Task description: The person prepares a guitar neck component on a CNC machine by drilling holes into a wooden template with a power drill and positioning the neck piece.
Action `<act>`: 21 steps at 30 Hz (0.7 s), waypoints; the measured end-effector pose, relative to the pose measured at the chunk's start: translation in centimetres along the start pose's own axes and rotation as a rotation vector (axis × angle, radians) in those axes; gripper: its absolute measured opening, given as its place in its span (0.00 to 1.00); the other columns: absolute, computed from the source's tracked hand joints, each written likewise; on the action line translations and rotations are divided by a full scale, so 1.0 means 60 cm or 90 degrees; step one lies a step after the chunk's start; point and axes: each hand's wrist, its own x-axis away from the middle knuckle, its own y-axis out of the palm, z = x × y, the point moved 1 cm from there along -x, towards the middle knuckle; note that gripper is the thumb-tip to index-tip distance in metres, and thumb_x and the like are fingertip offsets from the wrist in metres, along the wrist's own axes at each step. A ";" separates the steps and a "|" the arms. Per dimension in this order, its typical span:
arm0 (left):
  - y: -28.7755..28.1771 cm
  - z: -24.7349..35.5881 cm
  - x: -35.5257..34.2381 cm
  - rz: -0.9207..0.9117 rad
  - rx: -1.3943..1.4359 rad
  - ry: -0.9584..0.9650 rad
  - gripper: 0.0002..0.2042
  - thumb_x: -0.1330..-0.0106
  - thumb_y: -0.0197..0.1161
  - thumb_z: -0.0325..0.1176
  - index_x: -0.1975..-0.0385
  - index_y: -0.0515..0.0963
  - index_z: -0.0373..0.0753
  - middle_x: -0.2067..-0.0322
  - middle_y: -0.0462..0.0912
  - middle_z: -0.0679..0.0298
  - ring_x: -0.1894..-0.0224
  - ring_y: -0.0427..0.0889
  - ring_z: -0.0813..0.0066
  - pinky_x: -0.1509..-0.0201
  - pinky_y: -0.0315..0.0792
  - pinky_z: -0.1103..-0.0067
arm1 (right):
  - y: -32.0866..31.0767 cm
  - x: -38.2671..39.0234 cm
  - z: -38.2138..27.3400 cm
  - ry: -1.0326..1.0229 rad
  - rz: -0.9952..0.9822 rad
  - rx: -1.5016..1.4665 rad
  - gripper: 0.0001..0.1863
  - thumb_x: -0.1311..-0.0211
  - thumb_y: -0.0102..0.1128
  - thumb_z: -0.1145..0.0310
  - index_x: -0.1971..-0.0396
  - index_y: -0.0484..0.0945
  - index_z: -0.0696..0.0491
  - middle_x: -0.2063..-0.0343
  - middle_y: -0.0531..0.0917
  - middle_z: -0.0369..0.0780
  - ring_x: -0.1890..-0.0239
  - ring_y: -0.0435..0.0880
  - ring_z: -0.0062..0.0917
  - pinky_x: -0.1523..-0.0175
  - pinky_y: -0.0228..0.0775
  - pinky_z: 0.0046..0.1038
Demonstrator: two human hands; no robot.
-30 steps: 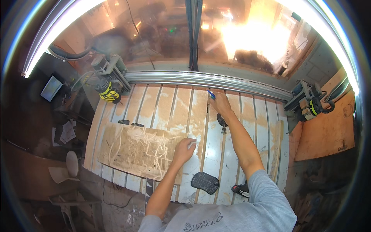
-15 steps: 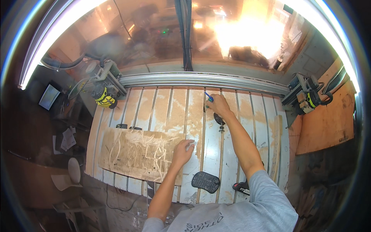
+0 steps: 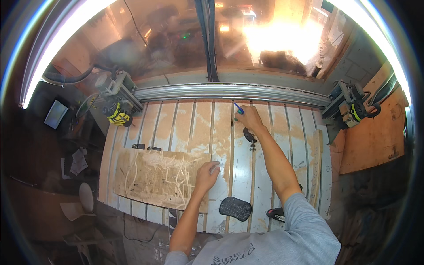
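Head view shows us one slim blue pen-like tool point(image 3: 238, 107), one brown rectangular wooden board point(image 3: 150, 179), one small black rounded keyboard point(image 3: 235, 208). Our right hand point(image 3: 250, 118), arm outstretched, pinches the tool over the slotted pale table's point(image 3: 261, 176) far side; its tip points up-left, long axis diagonal. Our left hand point(image 3: 206, 176), fingers half-curled, is at the board's right end; we cannot tell whether it grips.
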 end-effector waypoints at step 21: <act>0.005 -0.007 0.003 0.002 0.005 -0.011 0.13 0.31 0.67 0.32 0.50 0.85 0.35 0.54 0.87 0.51 0.56 0.86 0.54 0.50 0.79 0.68 | -0.009 -0.008 0.009 -0.015 0.025 -0.026 0.16 0.41 0.70 0.62 0.69 0.86 0.63 0.79 0.85 0.50 0.75 0.85 0.38 0.62 0.76 0.39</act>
